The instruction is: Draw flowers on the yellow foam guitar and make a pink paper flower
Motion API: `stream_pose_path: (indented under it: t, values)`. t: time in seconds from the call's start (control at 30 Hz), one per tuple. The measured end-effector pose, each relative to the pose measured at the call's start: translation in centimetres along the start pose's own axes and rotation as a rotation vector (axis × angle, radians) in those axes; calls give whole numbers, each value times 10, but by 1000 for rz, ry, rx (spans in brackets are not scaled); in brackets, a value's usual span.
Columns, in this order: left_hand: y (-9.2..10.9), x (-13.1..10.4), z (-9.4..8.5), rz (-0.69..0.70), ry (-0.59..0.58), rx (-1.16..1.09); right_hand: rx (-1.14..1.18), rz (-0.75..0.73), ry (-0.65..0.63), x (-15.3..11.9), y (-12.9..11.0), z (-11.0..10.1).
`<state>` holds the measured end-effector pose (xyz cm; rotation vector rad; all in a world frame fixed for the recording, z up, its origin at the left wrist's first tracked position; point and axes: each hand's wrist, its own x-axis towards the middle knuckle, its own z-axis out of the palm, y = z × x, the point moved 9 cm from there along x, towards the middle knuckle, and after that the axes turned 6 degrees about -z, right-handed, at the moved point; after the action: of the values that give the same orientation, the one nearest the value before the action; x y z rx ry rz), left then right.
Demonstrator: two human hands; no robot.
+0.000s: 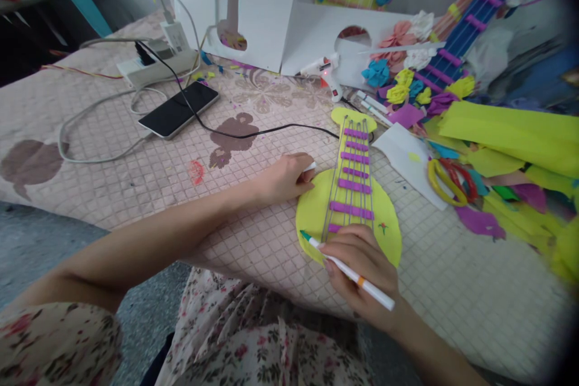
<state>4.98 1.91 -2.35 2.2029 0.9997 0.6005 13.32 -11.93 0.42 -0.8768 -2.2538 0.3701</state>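
A yellow paper guitar (312, 202) with purple strips and grey strings lies on the table, its neck pointing away from me. My right hand (366, 271) grips a white marker (357, 280) with a green tip and an orange band. The tip is at the lower left edge of the guitar's body. A small drawn flower (383, 228) in green and red shows on the right of the body. My left hand (289, 178) is closed by the body's upper left edge, with a small white marker cap (310, 167) poking out, mostly hidden by the fingers.
A phone (181, 110) charges beside a power strip (158, 63) at left. A glue gun (326, 75) stands behind the guitar, its black cord running left. Scissors (447, 183), yellow paper scraps (511, 132) and a blue paper guitar (461, 42) with paper flowers are at right.
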Motion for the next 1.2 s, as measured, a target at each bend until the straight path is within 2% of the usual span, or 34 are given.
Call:
stream_pose_path:
  t: [0.83, 1.2]
  values:
    - [1, -1, 0, 14, -3, -31, -54, -9, 73, -1, -2, -12]
    - [2, 0, -1, -13, -12, -2, -17, -13, 54, -1, -1, -4]
